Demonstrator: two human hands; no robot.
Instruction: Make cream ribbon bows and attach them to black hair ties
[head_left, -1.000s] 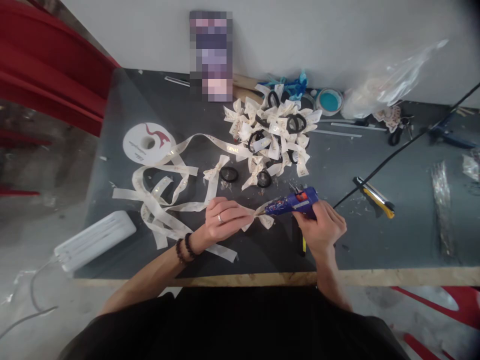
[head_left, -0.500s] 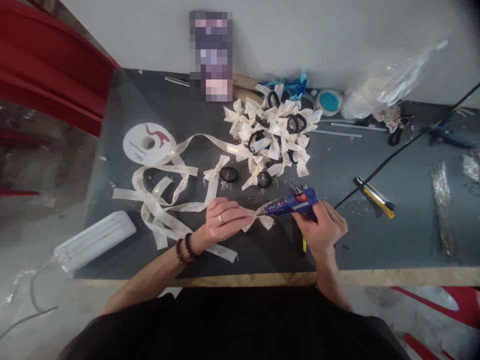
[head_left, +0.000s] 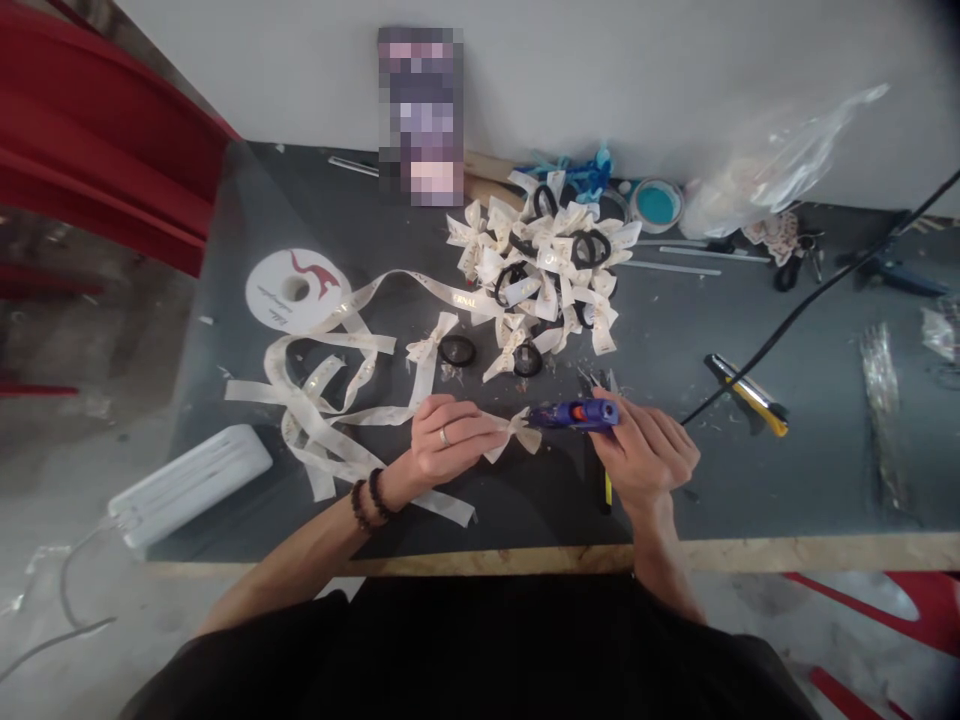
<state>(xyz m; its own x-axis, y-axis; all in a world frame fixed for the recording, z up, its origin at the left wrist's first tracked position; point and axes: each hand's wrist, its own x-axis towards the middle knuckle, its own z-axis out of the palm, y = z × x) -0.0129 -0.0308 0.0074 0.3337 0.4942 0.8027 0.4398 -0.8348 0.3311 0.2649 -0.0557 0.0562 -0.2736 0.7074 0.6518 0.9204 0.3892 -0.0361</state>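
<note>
Between the fingertips of my left hand [head_left: 457, 437] is a small cream ribbon bow [head_left: 525, 436], held just above the table. My right hand [head_left: 645, 445] is closed around a blue hot glue gun [head_left: 577, 413], whose nozzle points left at the bow's upper edge; whether it touches cannot be made out. Beyond my hands lie a finished-looking bow [head_left: 501, 356] with a black hair tie [head_left: 528, 358] and another black hair tie [head_left: 457, 350] with ribbon beside it. A heap of similar bows [head_left: 551, 255] sits farther back.
Loose ribbon [head_left: 300, 385] trails from a white spool [head_left: 262, 290] at left. A white power bank-like box [head_left: 195, 485] lies at the left edge. To the right are a yellow utility knife [head_left: 750, 395] and a black cable [head_left: 810, 300]. A blue-filled tin [head_left: 657, 205] stands behind.
My right hand has turned the glue gun, rolling its body and drawing the nozzle slightly up and away from the bow's centre. My left hand stays nearly still with the bow.
</note>
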